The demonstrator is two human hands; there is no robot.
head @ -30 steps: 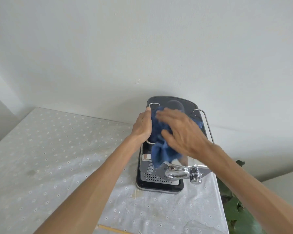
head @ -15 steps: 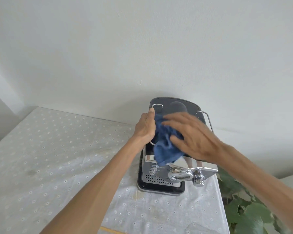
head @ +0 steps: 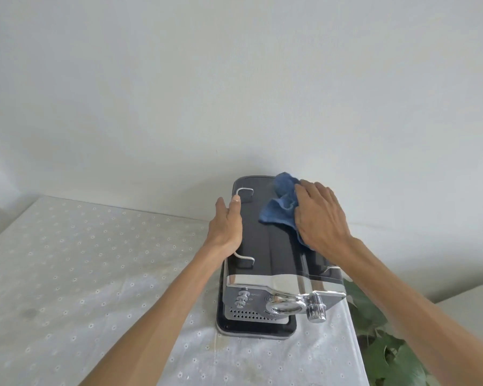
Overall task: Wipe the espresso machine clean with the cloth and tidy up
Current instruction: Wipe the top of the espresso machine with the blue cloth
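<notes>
Since 1 s ago the right hand (head: 319,215) slid w/ the blue cloth (head: 280,204) from machine centre to the top's far right edge, fingers flat, pressing it down. Left hand (head: 226,227) grips the left rail of the espresso machine (head: 271,260), thumb along it. Machine sits centre frame on the tablecloth (head: 81,260).
</notes>
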